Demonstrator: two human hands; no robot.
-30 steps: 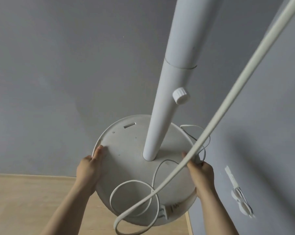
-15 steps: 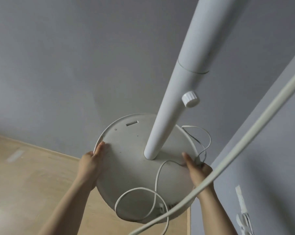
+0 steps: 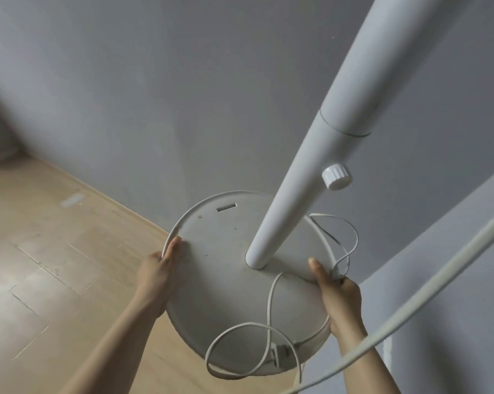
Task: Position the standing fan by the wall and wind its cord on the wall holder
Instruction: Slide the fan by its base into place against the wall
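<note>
The view has swung left since a second ago: more wooden floor (image 3: pixel 41 251) shows now, and the wall holder that sat low on the right wall has slipped out of sight, while both hands keep the same hold on the fan.

Here's the picture: the fan's round base (image 3: pixel 234 268) sits in the corner where the two grey walls meet, the white pole (image 3: pixel 305 180) rising toward one o'clock with its height knob (image 3: pixel 336 176) on the right side. The left hand (image 3: pixel 157 274) is closed over the rim at nine o'clock, thumb on top; the right hand (image 3: pixel 339 294) is clamped on the rim at three o'clock, thumb pressed flat on the base. Opposite grips, and that makes sense: it lets the person steer a wide disc without the pole tipping.

The cord (image 3: pixel 254 331) lies in loose loops on the base toward six o'clock, with another loop (image 3: pixel 342 240) spilling past the rim at two o'clock, some of it seemingly pinched under the right fingers so it doesn't drag. A thicker cord (image 3: pixel 410 305) cuts across close to the camera. Positioning looks nearly settled; winding hasn't begun.
</note>
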